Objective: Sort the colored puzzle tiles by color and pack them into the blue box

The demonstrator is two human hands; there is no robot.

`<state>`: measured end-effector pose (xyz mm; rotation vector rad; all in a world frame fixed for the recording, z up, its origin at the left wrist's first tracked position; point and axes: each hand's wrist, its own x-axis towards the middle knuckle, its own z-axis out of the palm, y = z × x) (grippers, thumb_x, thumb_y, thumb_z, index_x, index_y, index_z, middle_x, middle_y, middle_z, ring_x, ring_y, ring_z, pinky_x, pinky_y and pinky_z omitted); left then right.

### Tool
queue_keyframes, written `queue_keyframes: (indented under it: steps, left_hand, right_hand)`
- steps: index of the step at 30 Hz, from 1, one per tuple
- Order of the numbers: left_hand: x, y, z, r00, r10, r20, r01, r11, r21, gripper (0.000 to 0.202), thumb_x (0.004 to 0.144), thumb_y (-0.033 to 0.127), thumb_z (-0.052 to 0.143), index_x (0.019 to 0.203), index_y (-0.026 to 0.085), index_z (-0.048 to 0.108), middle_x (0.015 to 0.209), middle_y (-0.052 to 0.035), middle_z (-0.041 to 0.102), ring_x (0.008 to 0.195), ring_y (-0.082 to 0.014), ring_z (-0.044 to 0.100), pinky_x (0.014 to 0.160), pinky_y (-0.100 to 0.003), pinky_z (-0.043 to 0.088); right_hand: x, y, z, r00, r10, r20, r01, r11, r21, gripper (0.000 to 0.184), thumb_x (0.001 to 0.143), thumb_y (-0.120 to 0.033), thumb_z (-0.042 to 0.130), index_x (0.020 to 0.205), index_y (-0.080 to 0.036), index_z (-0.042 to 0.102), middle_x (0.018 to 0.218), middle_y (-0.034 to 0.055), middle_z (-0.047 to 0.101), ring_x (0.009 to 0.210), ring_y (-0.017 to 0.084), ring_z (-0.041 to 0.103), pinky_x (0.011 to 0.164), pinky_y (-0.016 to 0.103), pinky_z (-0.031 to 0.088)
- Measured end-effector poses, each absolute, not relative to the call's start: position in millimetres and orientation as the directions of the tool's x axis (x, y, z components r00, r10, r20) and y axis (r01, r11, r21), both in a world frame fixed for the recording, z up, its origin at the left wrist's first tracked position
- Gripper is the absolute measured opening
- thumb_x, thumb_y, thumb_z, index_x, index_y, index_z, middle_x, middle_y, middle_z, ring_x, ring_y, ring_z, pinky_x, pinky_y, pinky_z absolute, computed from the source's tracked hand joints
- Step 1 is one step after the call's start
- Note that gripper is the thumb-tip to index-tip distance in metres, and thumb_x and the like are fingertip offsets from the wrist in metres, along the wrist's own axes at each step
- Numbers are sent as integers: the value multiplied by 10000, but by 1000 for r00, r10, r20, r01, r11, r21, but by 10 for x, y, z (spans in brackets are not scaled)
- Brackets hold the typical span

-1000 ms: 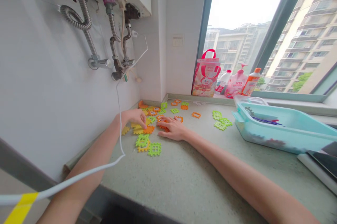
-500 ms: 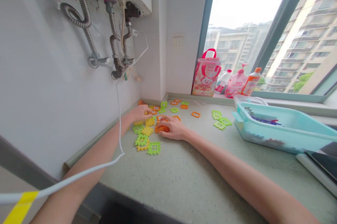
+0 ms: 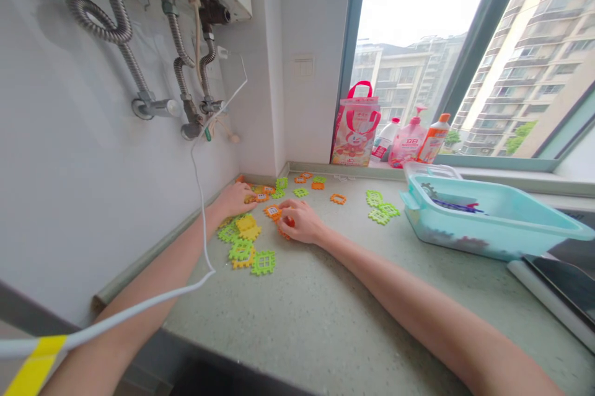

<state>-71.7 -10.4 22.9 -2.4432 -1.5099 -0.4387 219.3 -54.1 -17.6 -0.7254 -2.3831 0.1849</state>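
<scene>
My left hand (image 3: 235, 199) lies at the back left of the counter, its fingers stretched over yellow and orange notched plastic tiles (image 3: 261, 197) near the wall. With curled fingers, my right hand (image 3: 303, 221) grips orange notched tiles (image 3: 285, 231), which it partly covers. Another orange tile (image 3: 272, 212) lies just left of those fingers. Between my forearms are stacked yellow tiles (image 3: 247, 226), with green tiles (image 3: 264, 263) around and in front of them. More green tiles (image 3: 281, 184) and an orange tile (image 3: 318, 186) lie behind my hands.
A light-blue plastic bin (image 3: 483, 238) with a few pieces inside stands at right, beside a dark flat object (image 3: 564, 287). Green tiles (image 3: 379, 215) lie left of it. A white cable (image 3: 153, 300) crosses my left forearm. Bottles (image 3: 409, 143) and a bag (image 3: 356, 136) line the sill.
My right hand has curled its fingers more and shifted slightly right with the orange tiles, away from the yellow ones. My left hand has drawn a little left. The view has turned slightly right.
</scene>
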Motion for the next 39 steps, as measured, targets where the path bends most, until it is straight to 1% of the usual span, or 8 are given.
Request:
queue_keyframes:
  steps: [2, 6, 13, 18, 23, 31, 35, 39]
  left_hand:
    - [-704, -99, 206, 443, 823, 355, 883, -468, -18, 339, 849, 474, 674, 1015, 246, 861, 1186, -135, 742, 1145, -313, 661, 1023, -397, 488]
    - [-664, -101, 193, 508, 828, 237, 829, -545, 128, 347, 860, 432, 665, 1102, 260, 844, 1143, -93, 777, 1067, -272, 703, 984, -363, 513]
    - [-536, -161, 201, 516, 837, 184, 759, -546, 354, 534, 762, 414, 764, 1268, 243, 760, 1289, -74, 744, 1127, -264, 693, 946, -345, 547]
    - [-540, -150, 172, 421, 875, 238, 871, -464, 164, 699, 753, 645, 755, 1285, 192, 740, 1359, -152, 687, 1253, -337, 628, 1076, -417, 485]
    - [-515, -177, 201, 314, 938, 149, 940, -329, 86, 533, 762, 609, 711, 1095, 202, 792, 1125, -107, 771, 1027, -307, 713, 926, -371, 534]
    - [-474, -147, 166, 456, 843, 286, 755, -536, 376, 556, 836, 624, 687, 1238, 241, 721, 1301, -65, 701, 1194, -261, 649, 1074, -364, 486]
    - [-683, -24, 58, 209, 896, 392, 919, -317, 233, 455, 975, 482, 500, 1248, 161, 673, 1312, -141, 657, 1199, -287, 645, 1087, -420, 483]
    - [-841, 83, -88, 26, 915, 403, 998, -45, 37, 459, 933, 367, 533, 1305, 107, 600, 1286, -212, 646, 1187, -338, 651, 1018, -425, 515]
  right_hand:
    - [2186, -524, -190, -605, 592, 533, 505, 802, -317, 121, 969, -322, 640, 987, -213, 692, 1283, 99, 668, 1167, 254, 616, 1031, 429, 436]
    - [2179, -478, -203, -565, 664, 489, 554, 745, -372, 384, 999, -418, 615, 1341, -243, 621, 1413, 117, 625, 1295, 285, 569, 1075, 457, 420]
    - [2201, -412, -195, -545, 719, 432, 533, 695, -483, 507, 1053, -529, 512, 1466, -240, 562, 1502, 124, 595, 1376, 282, 546, 1137, 463, 410]
    - [2191, -419, -192, -608, 695, 384, 555, 718, -420, 517, 989, -436, 620, 1477, -270, 578, 1495, 97, 619, 1360, 309, 581, 1147, 490, 405]
    - [2189, -386, -218, -581, 696, 422, 509, 715, -479, 443, 980, -423, 631, 1393, -264, 648, 1343, 88, 716, 1244, 285, 651, 1099, 464, 451]
    - [2202, -248, -287, -434, 758, 487, 368, 643, -671, 407, 1008, -467, 590, 1340, -245, 671, 1375, 92, 689, 1299, 265, 616, 1138, 461, 441]
    - [2192, -256, -291, -440, 763, 474, 404, 640, -654, 401, 1019, -466, 574, 1331, -236, 678, 1353, 94, 699, 1271, 268, 630, 1123, 446, 452]
    - [2190, -265, -292, -449, 764, 464, 443, 641, -627, 381, 1026, -455, 565, 1318, -241, 684, 1349, 95, 698, 1252, 268, 637, 1102, 434, 466]
